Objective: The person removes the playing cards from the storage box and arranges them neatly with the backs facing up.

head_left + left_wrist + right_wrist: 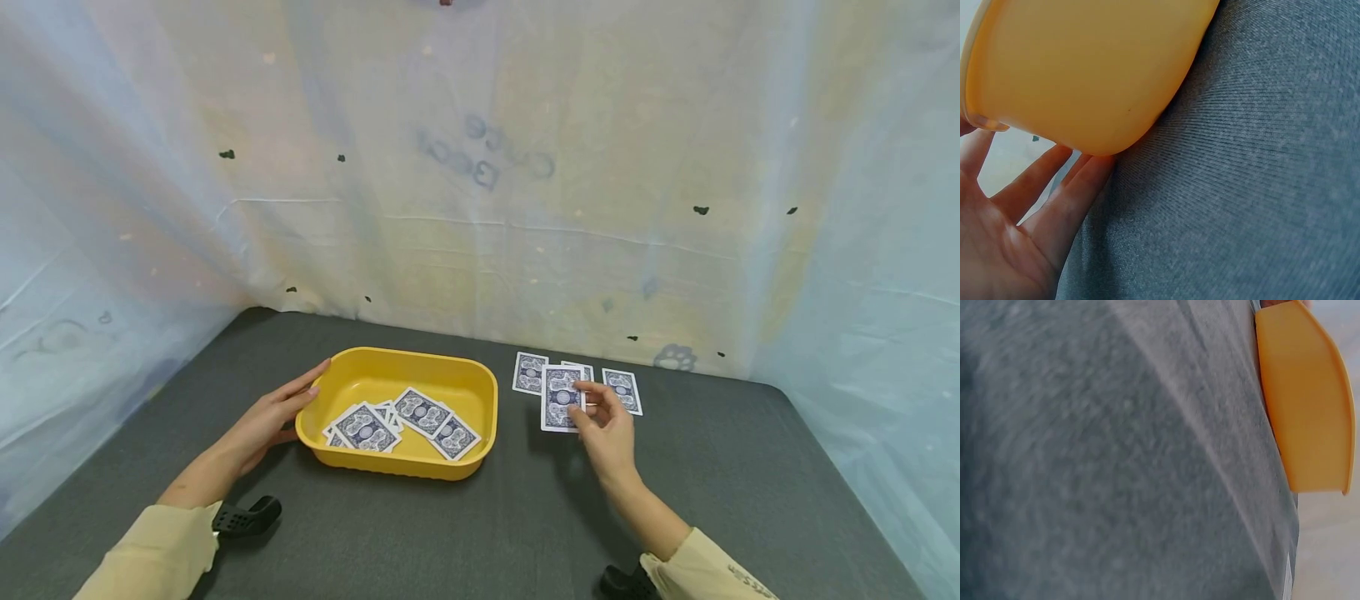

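My right hand pinches a playing card between thumb and fingers, with its blue-and-white patterned back toward me. The card is raised over the table and partly overlaps the cards behind it. My left hand grips the left end of a yellow plastic basin, with its fingertips against the outer wall. Inside the basin lie several loosely overlapping cards, patterned backs up. Beyond the held card, a card and another card lie on the table, with a partly hidden card between them.
The dark grey table ends at the back against a pale hanging sheet, which also closes off both sides. A black wrist strap shows at my left sleeve, and another strap at the right.
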Demonstrator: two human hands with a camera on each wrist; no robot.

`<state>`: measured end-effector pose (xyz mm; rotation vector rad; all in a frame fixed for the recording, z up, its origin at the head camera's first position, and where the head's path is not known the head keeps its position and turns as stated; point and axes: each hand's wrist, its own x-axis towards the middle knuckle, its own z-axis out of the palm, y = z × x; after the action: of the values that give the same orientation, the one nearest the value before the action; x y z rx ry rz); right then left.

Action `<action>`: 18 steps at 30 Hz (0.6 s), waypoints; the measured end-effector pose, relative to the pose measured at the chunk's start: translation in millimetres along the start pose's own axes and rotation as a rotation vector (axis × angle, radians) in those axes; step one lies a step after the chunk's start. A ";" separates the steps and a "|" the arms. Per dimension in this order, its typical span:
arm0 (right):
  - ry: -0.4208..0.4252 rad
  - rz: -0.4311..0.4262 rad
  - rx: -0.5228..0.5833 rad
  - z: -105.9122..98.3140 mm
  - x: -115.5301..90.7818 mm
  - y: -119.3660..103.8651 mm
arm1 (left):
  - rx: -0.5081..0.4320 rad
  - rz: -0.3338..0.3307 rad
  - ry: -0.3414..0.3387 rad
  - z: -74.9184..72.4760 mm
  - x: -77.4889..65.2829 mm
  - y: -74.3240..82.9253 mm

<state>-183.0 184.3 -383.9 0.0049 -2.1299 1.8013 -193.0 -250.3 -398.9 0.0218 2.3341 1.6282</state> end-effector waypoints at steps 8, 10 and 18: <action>0.027 -0.005 -0.020 -11.6 6.7 7.6 | -0.001 -0.009 -0.006 -0.2 0.9 -1.4; 0.033 -0.004 -0.028 -14.8 9.0 9.8 | 0.000 -0.010 -0.006 0.1 0.8 -1.2; 0.084 0.035 -0.047 -24.5 17.4 16.7 | 0.000 0.001 -0.011 -0.4 -0.6 0.1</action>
<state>-196.8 214.8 -392.1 -0.1184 -2.1252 1.7381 -192.5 -250.7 -398.5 0.0312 2.3265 1.6247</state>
